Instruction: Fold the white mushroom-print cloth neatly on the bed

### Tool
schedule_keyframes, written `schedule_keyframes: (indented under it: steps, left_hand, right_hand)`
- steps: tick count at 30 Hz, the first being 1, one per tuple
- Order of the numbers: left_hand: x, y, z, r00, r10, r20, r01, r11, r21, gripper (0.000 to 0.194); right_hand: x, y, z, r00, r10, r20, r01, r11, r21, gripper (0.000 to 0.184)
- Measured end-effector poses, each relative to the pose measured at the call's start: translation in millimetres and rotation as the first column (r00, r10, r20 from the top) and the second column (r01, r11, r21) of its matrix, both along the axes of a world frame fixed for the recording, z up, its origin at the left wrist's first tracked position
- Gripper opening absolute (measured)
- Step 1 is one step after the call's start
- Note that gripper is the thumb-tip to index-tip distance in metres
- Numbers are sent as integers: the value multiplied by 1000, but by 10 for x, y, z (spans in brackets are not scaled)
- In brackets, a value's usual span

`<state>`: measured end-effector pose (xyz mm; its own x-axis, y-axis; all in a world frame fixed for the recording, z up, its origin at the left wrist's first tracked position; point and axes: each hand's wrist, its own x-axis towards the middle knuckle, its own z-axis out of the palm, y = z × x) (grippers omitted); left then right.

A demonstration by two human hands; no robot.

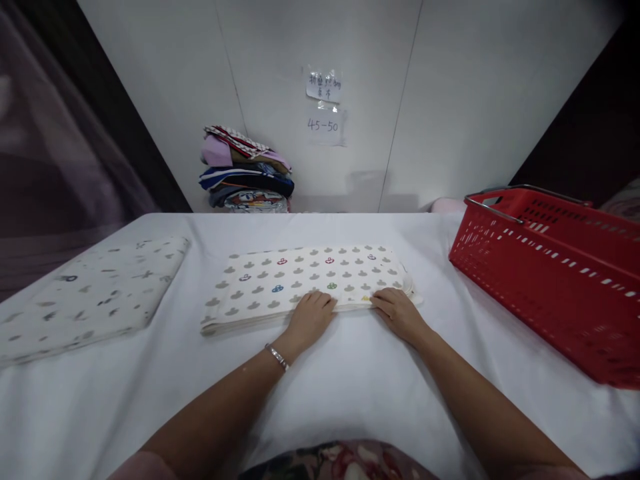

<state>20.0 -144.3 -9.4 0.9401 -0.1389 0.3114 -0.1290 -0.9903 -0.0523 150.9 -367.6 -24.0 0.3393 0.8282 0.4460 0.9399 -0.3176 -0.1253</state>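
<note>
A white tablecloth (305, 277), printed with grey mushroom shapes and a few coloured ones, lies folded into a long flat rectangle in the middle of the table. My left hand (311, 319) has its fingers bent over the near edge, right of the cloth's middle; a silver bracelet is on that wrist. Farther right, my right hand (397, 312) grips the same near edge beside a small yellow print. Both thumbs are mostly hidden. At the cloth's right end the layers look loose and slightly uneven.
Another folded patterned cloth (95, 293) lies at the left of the white-covered table (345, 393). A red plastic basket (545, 280) with metal handles stands at the right. Folded fabrics (247, 170) are stacked by the back wall, left of a handwritten paper sign (324, 125).
</note>
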Motion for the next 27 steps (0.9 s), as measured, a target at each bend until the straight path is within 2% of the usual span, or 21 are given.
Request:
schedule_keyframes:
  steps: [5,13,23,27]
  left_hand:
    - [27,31,-32,1000,-21,22,20,999,38,12]
    - [63,74,-85,998,-16,60,14,999,39,16]
    - [25,24,1,1000,-21,7,21,999,45,18]
    - [69,68,27,999,-39,28,36,997,73,18]
  right_hand:
    - [23,14,-46,1000,-19,20,19,1000,24,24]
    - [27,30,-43,999,-41,28,40,998,56,25]
    - [44,32,-87,999,-38,27,37,998,45,22]
    - [58,50,-46,1000,-26,15,25,998,61,21]
